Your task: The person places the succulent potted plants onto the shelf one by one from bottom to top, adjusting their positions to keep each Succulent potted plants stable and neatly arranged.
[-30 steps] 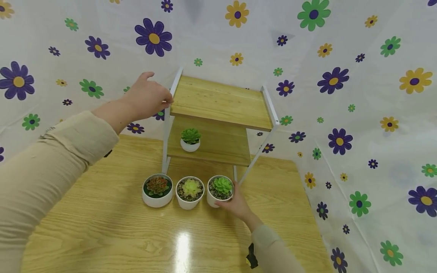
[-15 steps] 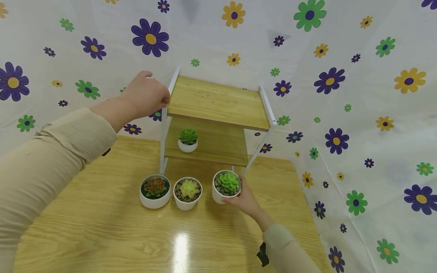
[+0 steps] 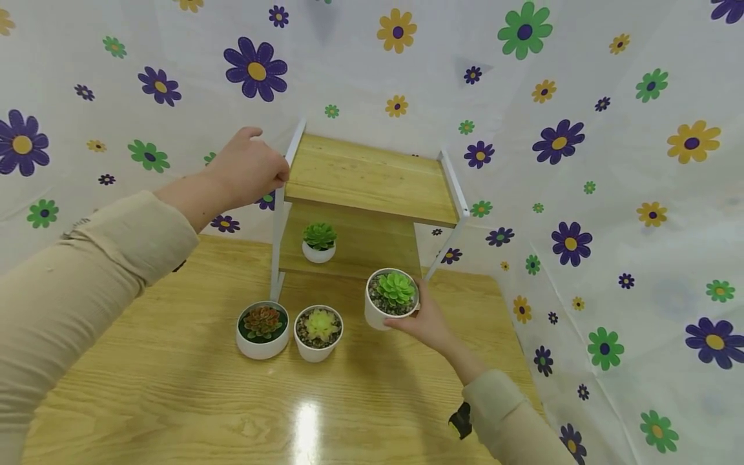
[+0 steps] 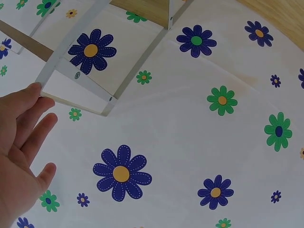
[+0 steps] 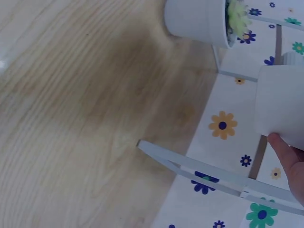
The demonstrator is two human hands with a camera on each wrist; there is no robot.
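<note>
My right hand [image 3: 429, 321] grips a white potted succulent [image 3: 392, 298] with bright green leaves, raised off the table in front of the shelf's right side. In the right wrist view, a finger presses the side of this white pot [image 5: 280, 102]. My left hand [image 3: 248, 166] pinches the white frame at the top left of a two-tier wooden shelf [image 3: 372, 177]; the left wrist view shows the thumb and a finger of that hand [image 4: 23, 137] at the frame edge. A small green succulent [image 3: 319, 243] sits on the lower tier, at the left.
Two more potted succulents stand on the wooden table [image 3: 192, 387] before the shelf: a reddish one [image 3: 262, 329] and a yellow-green one [image 3: 318, 332]. White cloth [image 3: 360, 58] with flower prints hangs behind and to the right.
My right hand has lifted the bright green succulent off the table, moving it slightly right and up toward the lower tier. My left hand stays on the shelf frame.
</note>
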